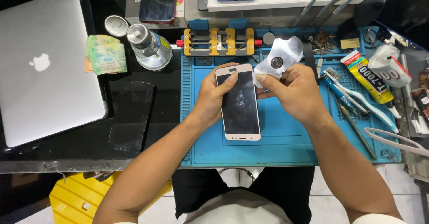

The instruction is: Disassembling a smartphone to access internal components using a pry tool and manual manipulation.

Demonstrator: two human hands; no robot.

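A smartphone (241, 110) with a dark screen and a pale gold frame lies lengthwise on a blue work mat (286, 143). My left hand (213, 96) grips its upper left side, thumb pressed on the top of the glass. My right hand (292, 92) pinches a thin flexible metal pry sheet (281, 56) with a round dark centre, its lower edge meeting the phone's top right corner.
A yellow-and-grey clamp fixture (219, 41) sits at the mat's far edge. A glue tube (368, 78), toothbrush (353, 92), tweezers and screwdrivers (333, 0) lie right. Left are a liquid dispenser bottle (149, 47), folded banknotes (106, 54) and a closed silver laptop (44, 65).
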